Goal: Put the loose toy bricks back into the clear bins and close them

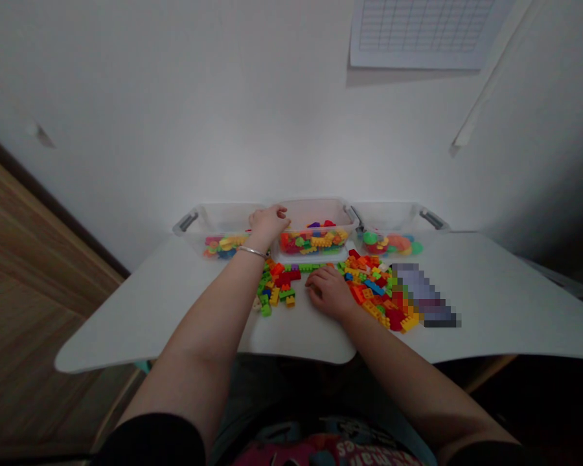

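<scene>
My left hand is raised over the left end of the middle clear plastic bin. Its fingers are bent, with a gap between them and the thumb, and I see nothing in it. Toy building bricks of many colours lie in that bin. On the table, my right hand rests with its fingers curled in; whatever they may hold is hidden. It sits between a smaller pile of loose bricks on the left and a larger brick pile on the right. Just beyond it runs a row of green bricks.
The left clear bin holds colourful pieces, as does the right clear bin. A blurred-out flat object lies beside the larger pile on the white table. Behind stands a wall with a gridded paper sheet.
</scene>
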A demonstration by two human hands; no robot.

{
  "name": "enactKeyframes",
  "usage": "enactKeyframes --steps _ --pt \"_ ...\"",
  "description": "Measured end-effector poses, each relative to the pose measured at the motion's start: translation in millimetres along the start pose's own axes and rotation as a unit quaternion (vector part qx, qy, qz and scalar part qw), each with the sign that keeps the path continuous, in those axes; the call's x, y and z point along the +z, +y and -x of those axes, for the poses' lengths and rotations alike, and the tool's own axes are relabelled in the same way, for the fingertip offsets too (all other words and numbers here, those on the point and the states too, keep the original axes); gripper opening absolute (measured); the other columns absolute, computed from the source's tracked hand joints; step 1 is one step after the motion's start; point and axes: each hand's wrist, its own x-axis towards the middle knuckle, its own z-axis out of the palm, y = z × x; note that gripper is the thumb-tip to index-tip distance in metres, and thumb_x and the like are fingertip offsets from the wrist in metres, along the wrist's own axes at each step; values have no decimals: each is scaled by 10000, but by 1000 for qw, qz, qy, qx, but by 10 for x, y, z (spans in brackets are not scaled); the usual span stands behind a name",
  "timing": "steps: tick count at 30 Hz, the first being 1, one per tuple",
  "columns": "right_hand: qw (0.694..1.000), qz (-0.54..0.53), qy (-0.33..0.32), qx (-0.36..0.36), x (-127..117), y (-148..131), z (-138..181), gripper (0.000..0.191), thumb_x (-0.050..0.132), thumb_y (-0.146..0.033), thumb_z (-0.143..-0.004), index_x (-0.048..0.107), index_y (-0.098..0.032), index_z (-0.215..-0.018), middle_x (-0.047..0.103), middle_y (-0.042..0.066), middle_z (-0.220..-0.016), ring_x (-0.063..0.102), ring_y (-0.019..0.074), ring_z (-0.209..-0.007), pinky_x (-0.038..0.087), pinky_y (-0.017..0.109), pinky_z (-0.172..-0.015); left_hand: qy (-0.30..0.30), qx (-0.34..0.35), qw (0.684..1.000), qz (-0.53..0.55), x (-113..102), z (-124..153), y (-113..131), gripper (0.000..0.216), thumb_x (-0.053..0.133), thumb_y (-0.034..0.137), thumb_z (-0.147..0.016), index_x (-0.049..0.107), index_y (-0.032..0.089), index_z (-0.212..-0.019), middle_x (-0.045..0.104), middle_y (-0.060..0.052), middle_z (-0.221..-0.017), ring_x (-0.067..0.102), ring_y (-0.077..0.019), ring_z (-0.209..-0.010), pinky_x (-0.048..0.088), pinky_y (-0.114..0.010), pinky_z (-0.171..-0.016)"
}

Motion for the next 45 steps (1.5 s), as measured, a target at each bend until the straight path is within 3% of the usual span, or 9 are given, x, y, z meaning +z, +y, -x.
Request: enactKeyframes --steps 4,11,16,21,27,31,45 --pt "1000 -1 1 0 -3 -2 1 102 585 -172 -823 676 -193 -864 698 73 -950 573 234 -960 446 394 -921 8 29 999 14 -12 12 -2 328 622 294 -798 703 255 -1113 752 -35 -1058 637 -240 -1032 443 -356 -922" --pt "1000 -7 12 -3 23 13 14 94 589 -176 -822 673 -190 -862 698 69 -945 574 232 -957 447 385 -914 146 86 985 21 -265 267 -8 246 595 313 -852 699 241 -1063 696 -86 -1091 561 -292 -1108 338 -489 -1041" --pt "1000 -11 9 -5 25 21 12 97 586 -170 -823 672 -194 -864 699 69 -942 575 229 -947 451 382 -901 213 111 964 116 -345 615 -98 203 547 257 -859 659 188 -1014 660 -70 -996 582 -221 -996 443 -374 -938" --pt "1000 -6 10 -5 24 14 6 95 590 -171 -820 672 -193 -864 698 66 -946 577 235 -955 448 386 -916 129 123 971 159 -126 1021 -225 202 520 270 -887 663 176 -992 691 -61 -974 621 -193 -910 492 -327 -873" --pt "1000 -7 8 -7 31 15 14 100 591 -168 -817 673 -195 -868 698 69 -945 578 236 -961 446 389 -918 1 118 989 -84 142 1168 -385 280 505 298 -902 693 177 -1072 697 -104 -1042 624 -258 -984 469 -372 -889" --pt "1000 -9 10 -4 39 14 14 105 591 -164 -813 672 -201 -868 697 69 -949 576 231 -962 442 393 -925 -47 101 983 -142 199 1162 -412 325 493 316 -901 674 199 -1146 688 -106 -1077 625 -269 -992 460 -380 -866" --pt "1000 -9 12 -3 43 7 7 101 589 -163 -817 672 -202 -861 697 65 -937 581 233 -956 449 387 -907 -58 87 978 -181 278 1210 -380 309 498 337 -895 697 219 -1101 703 -109 -1077 560 -315 -1050 411 -428 -864"
